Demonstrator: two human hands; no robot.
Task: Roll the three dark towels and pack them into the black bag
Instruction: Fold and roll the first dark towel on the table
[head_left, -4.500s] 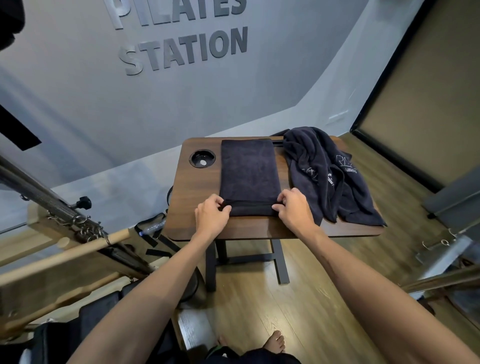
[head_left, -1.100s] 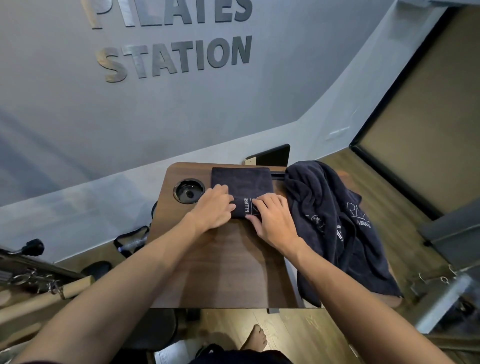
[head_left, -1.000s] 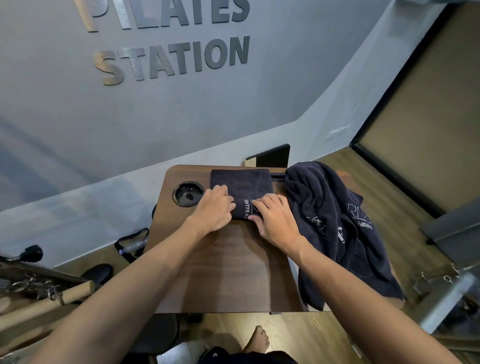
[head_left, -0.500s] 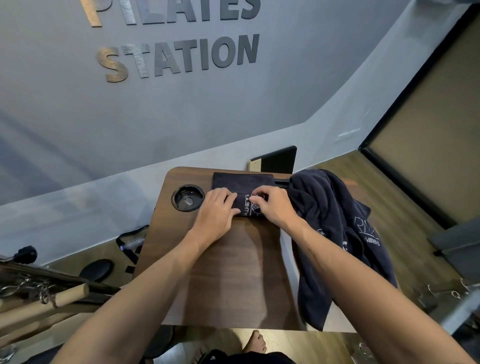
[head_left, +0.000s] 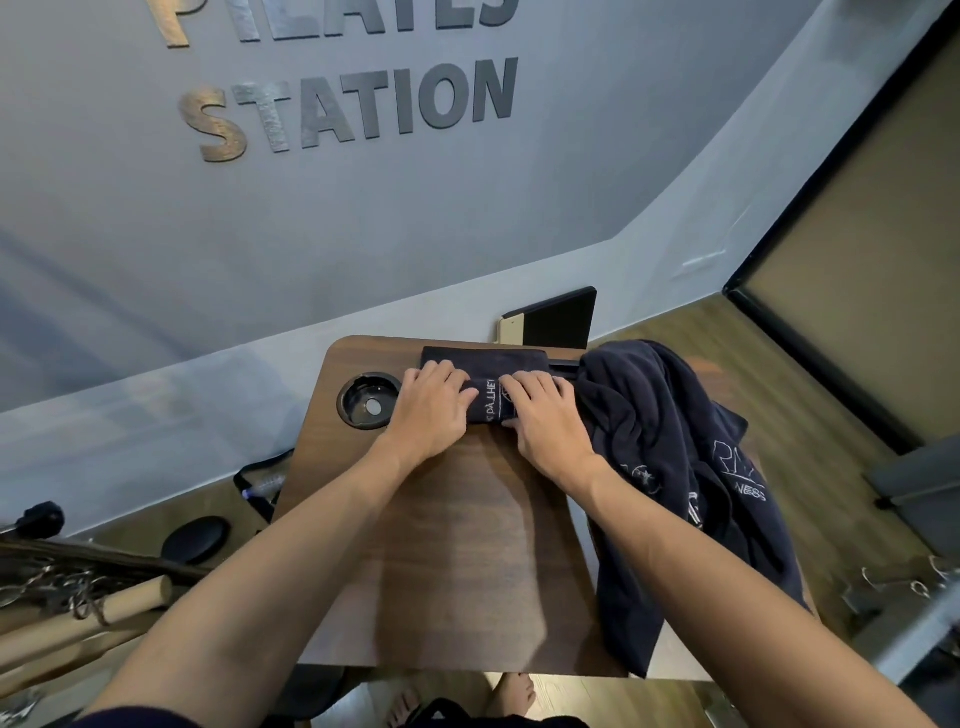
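Currently at the rolling stage of the first dark towel (head_left: 488, 404): nearly rolled up, lying across the far part of the table (head_left: 467, 561), with only a short flat tail (head_left: 483, 357) left beyond the roll near the far edge. Left hand (head_left: 431, 410) and right hand (head_left: 545, 422) side by side on top of the roll, close together but not touching, fingers curved over it and pressing down; printed lettering visible in the gap between them. Heap of remaining dark towels (head_left: 660, 441) just beside the right hand, draped over the right edge of the table and hanging toward the floor. Black bag not identifiable with certainty in this view. Probable faults from here: (1) slackening of the roll on release of pressure, owing to the likely springiness of thick cloth; keep one hand down while closing the tail. (2) Coning or telescoping through uneven push from the two hands; advance both at the same rate. (3) Snagging of the neighbouring heap into the right end of the roll, given the near contact there; hold the heap clear. (4) Overrun past the far edge, given the little table ahead; stop at the end of the tail. (5) Slide of the overhanging heap to the floor through a nudge from the right forearm. Keep clear also of the cup recess (head_left: 370, 400) just beside the left hand
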